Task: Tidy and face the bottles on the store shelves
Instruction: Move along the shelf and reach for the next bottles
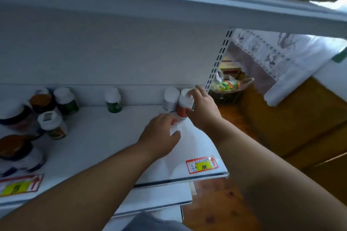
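Right hand [201,108]: fingers curled round white-capped orange bottle [183,106], near shelf [105,137] right end, rear.
Left hand [159,132]: fingers apparently relaxed, just beside bottle.
Mid-shelf: open.

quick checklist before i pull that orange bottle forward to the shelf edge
1. Grip: right hand has fingers curled round the orange-labelled bottle, near its white cap: ok.
2. Bottle upright on the shelf: ok.
3. Neighbour: the white bottle stands close beside it on the left and could be knocked; whether they touch: cannot tell.
4. Path forward: left hand lies open on the shelf right in front of the bottle: not ok, move it first.
5. Label facing front: blurred: cannot tell.
6. Front spot above the price tag: bare shelf: ok.
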Motion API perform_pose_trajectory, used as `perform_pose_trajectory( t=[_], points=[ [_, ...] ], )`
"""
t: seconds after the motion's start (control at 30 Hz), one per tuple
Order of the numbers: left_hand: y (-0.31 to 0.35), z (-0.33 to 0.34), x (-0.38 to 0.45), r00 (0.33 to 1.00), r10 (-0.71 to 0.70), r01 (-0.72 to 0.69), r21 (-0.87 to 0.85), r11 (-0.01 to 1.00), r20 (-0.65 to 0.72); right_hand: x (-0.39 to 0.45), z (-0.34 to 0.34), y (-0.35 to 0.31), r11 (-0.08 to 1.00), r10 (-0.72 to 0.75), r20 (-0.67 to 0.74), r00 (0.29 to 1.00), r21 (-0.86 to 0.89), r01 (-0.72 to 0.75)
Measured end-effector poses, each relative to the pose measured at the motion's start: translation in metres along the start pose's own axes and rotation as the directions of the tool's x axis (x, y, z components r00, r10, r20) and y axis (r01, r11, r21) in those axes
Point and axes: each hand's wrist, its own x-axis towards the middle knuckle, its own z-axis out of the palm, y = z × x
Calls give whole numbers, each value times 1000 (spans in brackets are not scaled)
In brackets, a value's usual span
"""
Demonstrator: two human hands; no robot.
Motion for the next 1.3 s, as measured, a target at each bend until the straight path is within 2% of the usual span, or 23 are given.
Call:
perform_pose_trajectory(
  t=[0.07,0.13,0.23,0.3,0.37,0.43,0.5,0.6,0.7,0.8,0.93,1.1,1.2,1.3],
  points=[
    [0,3,5,1000,-26,26,3,1000,4,1,1,0,999,-41,-101,994,-27,39],
    [0,3,11,998,-63,63,10,998,-7,-2,1,2,999,-51,-120,991,-10,50],
    [-5,3,12,992,-114,113,-20,993,-49,-15,-4,3,979,-23,-119,993,200,46],
    [-8,1,2,989,-139,133,-105,985,-49,-25,-12,-5,943,-3,-91,996,331,33],
    [-7,-5,-11,989,-146,144,-225,964,7,-35,-22,-21,904,4,-35,999,427,11],
    [-8,-20,-29,986,-156,169,-295,941,65,-45,-27,-48,808,29,31,999,587,-42],
    [-17,-40,-50,978,-194,208,-322,923,76,-55,-25,-81,741,33,70,997,667,-72],
    [-47,-74,-91,968,-236,248,-508,825,90,-76,-13,-133,690,-80,135,988,722,-43],
    [-84,-115,-140,966,-248,241,-622,745,78,-102,1,-186,730,-218,205,954,683,20],
    [-122,-157,-192,966,-258,208,-603,770,3,-130,15,-251,724,-300,196,934,684,89],
    [-174,-217,-266,948,-298,177,-598,782,-108,-167,45,-354,634,-442,162,882,753,180],
    [-239,-283,-341,859,-438,253,-525,813,-265,-195,85,-470,573,-595,165,787,773,271],
    [-281,-312,-360,797,-479,312,-428,848,-369,-196,114,-524,554,-659,151,737,760,340],
    [-322,-335,-371,731,-523,357,-407,841,-438,-189,145,-573,530,-697,136,704,759,378]
  ],
)
